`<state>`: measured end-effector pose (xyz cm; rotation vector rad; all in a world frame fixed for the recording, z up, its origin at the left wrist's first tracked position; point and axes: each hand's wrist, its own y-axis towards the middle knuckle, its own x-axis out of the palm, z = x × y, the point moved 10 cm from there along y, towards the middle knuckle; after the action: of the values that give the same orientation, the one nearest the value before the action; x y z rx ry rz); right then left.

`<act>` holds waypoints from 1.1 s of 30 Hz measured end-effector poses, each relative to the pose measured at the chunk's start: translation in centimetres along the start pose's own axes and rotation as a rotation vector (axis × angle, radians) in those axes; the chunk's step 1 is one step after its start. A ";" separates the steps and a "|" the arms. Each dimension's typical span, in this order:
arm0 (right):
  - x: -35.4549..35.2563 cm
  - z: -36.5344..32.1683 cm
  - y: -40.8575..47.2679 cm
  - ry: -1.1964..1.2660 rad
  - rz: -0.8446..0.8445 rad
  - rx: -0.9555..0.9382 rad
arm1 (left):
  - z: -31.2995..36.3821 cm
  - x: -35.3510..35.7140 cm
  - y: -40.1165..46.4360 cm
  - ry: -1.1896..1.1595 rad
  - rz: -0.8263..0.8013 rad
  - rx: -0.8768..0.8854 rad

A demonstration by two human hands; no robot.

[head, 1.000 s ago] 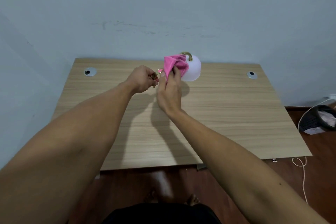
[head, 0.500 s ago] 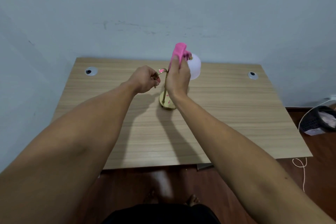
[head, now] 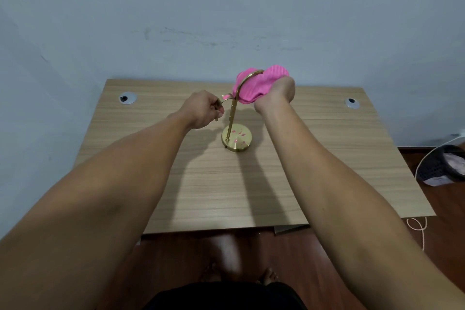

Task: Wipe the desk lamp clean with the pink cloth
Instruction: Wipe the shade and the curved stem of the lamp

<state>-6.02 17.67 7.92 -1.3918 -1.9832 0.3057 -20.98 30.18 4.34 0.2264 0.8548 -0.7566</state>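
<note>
Wiping the lamp shade, mid-task.
Desk lamp (head: 232,118) stands mid-desk; left hand (head: 202,108) fingers pinch its side arm at 9 o'clock, right hand (head: 274,93) presses pink cloth (head: 254,85) over the shade at 1 o'clock. Stem and base likely next.

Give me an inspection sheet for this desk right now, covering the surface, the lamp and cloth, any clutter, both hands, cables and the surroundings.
Surface: wooden desk, light woodgrain, two cable grommets at the back corners.
Job's things: brass desk lamp upright on its round base; pink cloth bunched over the lamp head, shade hidden beneath it.
Clutter: nothing seen on the desk.
Hands: left hand closed on the lamp's small curved side arm; right hand gripping the cloth around the lamp head.
Cables: light cord looped on the floor at the desk's right; none seen on the desk.
Surroundings: pale scuffed wall, dark wood floor, dark basket on the floor at right.
</note>
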 end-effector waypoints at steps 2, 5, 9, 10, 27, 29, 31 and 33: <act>-0.1 -0.1 -0.1 0.049 0.010 0.034 | 0.0 0.0 0.1 0.001 -0.007 0.006; 1.0 -0.1 -1.4 -0.025 -0.058 -0.065 | -0.1 0.0 0.2 0.014 -0.006 0.013; 2.5 2.0 -2.6 -0.401 -0.241 -0.374 | -0.2 -0.2 0.1 0.047 0.012 0.018; 2.5 2.7 -2.7 -0.519 -0.288 -0.465 | -0.2 -0.2 0.0 0.049 0.015 0.019; -2.6 -4.5 -2.1 -0.477 0.061 -0.731 | -0.6 -0.1 0.1 -0.003 0.004 0.012; -0.2 -4.9 0.0 -0.695 -0.012 -0.678 | -0.5 -0.1 0.1 -0.013 0.006 0.013; 2.3 -4.4 1.3 -0.904 -0.145 -0.679 | -0.5 0.0 0.0 -0.019 0.005 0.011; 4.6 -3.9 0.8 -1.092 -0.271 -0.805 | -0.5 0.0 0.1 -0.018 0.006 0.012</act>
<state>-3.82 21.36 12.15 -1.5192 -3.4367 0.1347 -21.25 30.48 4.02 0.2325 0.8325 -0.7571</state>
